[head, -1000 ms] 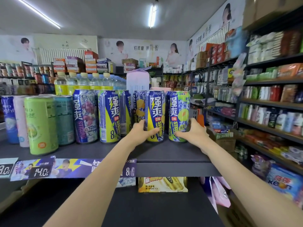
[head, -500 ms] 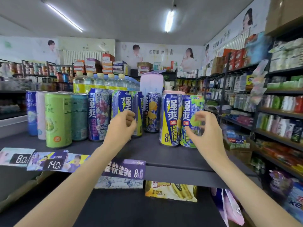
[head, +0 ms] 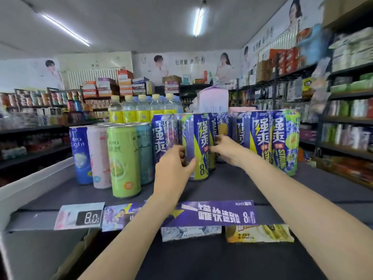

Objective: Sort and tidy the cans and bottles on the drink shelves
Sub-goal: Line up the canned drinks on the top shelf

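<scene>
A row of tall drink cans stands on the dark shelf top point(head: 238, 188). My left hand point(head: 173, 168) grips the left side of a blue and yellow can point(head: 196, 146) in the middle of the row. My right hand point(head: 227, 150) curls its fingers round the right side of the same can, in front of another blue can point(head: 222, 126) behind it. To the left stand a blue and purple can point(head: 163, 134), a teal can point(head: 144, 154), a green can point(head: 124, 160), a pink can point(head: 99, 156) and a blue can point(head: 80, 152). Two more blue cans point(head: 272, 142) stand at the right.
Clear bottles with yellow caps and labels point(head: 141, 110) stand behind the cans, beside a pale pink box point(head: 214, 102). Price tags point(head: 86, 218) and a purple strip point(head: 212, 213) hang on the shelf's front edge. Stocked shelves point(head: 347, 122) line the right aisle.
Both hands moved left from the right-hand cans and closed on the middle blue and yellow can. The camera has moved closer and shifted left.
</scene>
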A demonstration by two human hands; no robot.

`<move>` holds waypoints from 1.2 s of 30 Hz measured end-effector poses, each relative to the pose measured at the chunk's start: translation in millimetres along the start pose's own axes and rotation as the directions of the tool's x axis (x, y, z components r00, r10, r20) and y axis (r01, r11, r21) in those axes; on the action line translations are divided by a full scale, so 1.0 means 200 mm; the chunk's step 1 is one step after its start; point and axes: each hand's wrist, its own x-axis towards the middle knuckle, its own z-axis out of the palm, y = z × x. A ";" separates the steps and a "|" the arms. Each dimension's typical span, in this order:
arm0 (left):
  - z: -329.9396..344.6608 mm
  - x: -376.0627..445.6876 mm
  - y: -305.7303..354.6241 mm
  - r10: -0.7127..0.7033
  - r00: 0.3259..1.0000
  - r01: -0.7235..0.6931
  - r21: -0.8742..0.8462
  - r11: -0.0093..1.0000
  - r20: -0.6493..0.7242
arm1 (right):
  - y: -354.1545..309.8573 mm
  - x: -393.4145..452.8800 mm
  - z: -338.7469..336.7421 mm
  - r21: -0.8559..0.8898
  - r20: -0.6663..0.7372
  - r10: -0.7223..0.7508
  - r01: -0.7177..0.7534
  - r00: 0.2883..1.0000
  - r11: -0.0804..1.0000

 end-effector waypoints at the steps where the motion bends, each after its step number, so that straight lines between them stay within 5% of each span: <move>1: 0.00 0.00 -0.01 0.003 1.000 -0.003 0.010 1.000 0.003 | 0.01 0.00 0.02 0.097 0.018 0.019 -0.021 1.000 0.995; 4: 0.00 0.00 -0.03 -0.001 1.000 0.001 0.031 1.000 0.020 | 0.05 -0.01 0.07 0.129 -0.067 -0.029 0.038 0.997 0.991; 9: 0.00 0.00 -0.02 0.010 0.999 -0.012 0.052 0.999 0.041 | 0.04 -0.04 0.13 -0.390 -0.342 -0.177 0.032 0.923 0.920; 16: 0.01 0.00 -0.03 0.032 0.998 -0.036 0.071 0.997 0.051 | 0.06 -0.04 0.12 -0.519 -0.503 -0.223 -0.086 0.835 0.850; 23: 0.02 -0.03 -0.02 0.036 0.997 -0.049 0.198 0.979 0.071 | 0.05 -0.11 0.12 -0.591 -0.510 -0.244 -0.130 0.825 0.796; 31: -0.01 -0.03 0.01 -0.032 0.992 -0.008 0.309 0.951 0.123 | 0.07 -0.16 0.09 -0.663 -0.377 -0.196 -0.116 0.905 0.739; 36: 0.00 -0.03 0.06 -0.117 0.966 0.042 0.308 0.951 0.230 | 0.04 -0.33 0.00 -0.771 -0.165 -0.314 0.076 0.935 0.632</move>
